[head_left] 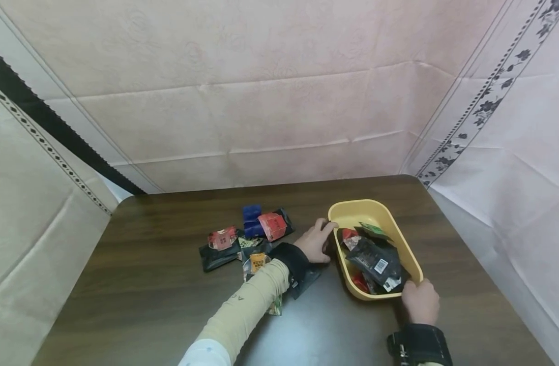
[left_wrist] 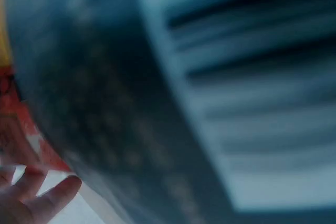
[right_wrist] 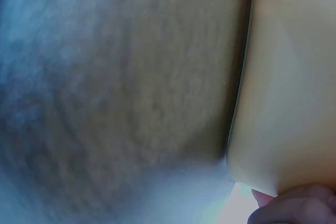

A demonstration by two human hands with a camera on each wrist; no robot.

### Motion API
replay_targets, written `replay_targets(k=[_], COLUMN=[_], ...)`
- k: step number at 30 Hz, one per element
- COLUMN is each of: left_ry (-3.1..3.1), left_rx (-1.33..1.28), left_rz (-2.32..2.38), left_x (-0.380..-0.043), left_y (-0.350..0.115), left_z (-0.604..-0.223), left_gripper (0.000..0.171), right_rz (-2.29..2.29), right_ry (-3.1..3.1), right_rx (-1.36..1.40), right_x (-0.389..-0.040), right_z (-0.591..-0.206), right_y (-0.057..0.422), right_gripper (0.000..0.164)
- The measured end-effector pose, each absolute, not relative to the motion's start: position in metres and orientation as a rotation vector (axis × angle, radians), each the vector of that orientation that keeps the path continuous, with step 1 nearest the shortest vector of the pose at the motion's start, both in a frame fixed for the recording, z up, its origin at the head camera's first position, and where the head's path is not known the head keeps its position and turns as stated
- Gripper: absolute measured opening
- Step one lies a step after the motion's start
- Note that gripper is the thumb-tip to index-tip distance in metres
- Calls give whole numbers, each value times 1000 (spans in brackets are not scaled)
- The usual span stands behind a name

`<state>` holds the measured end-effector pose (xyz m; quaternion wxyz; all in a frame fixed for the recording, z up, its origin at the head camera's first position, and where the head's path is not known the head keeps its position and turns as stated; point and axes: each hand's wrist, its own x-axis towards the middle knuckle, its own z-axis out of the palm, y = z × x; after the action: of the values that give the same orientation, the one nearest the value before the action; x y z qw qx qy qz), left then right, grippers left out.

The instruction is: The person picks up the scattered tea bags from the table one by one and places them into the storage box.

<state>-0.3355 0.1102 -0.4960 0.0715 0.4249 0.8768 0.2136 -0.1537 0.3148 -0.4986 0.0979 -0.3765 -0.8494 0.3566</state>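
A yellow plastic bin [head_left: 409,249] stands at the right of the table, with several small packets inside. Among them are a black packet with a white barcode label [head_left: 373,260] and a green one [head_left: 375,231]. At the bin's near right corner my right hand [head_left: 422,302] grips the rim; its curled fingers [right_wrist: 299,205] show against the bin wall in the right wrist view. My left hand [head_left: 315,243] is at the bin's left rim, fingers spread, fingertips touching the edge. A blurred dark packet with a barcode [left_wrist: 94,87] fills much of the left wrist view.
Left of the bin, several packets lie in a loose group on the brown table [head_left: 137,284]: a black and red one [head_left: 222,241], a red one [head_left: 273,226] and a dark blue one [head_left: 253,221]. My left forearm covers part of them. Pale cloth [head_left: 261,101] hangs behind the table.
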Motion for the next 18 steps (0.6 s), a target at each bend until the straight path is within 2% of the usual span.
replay_targets(k=[4,7,13,18], left_ry=[2757,2890,2999,2906], left_rx=[1321,1378,1426,1467], left_rz=[612,569,453,382], left_x=[-335,-333,-329,-322], left_y=[114,113,113,122], left_z=[-495,-488,-467,-451], left_gripper=[49,38,32,36], right_rz=[1058,1054,1060,1070], right_ry=[-2515,-2513,-2514,-2526], right_rx=[-1111,-1101,-1103,-1113], right_x=[-154,-154,-155,-156], right_z=[-500,-501,-501,-500], right_y=[314,314,316,314], right_gripper=[35,33,34,35])
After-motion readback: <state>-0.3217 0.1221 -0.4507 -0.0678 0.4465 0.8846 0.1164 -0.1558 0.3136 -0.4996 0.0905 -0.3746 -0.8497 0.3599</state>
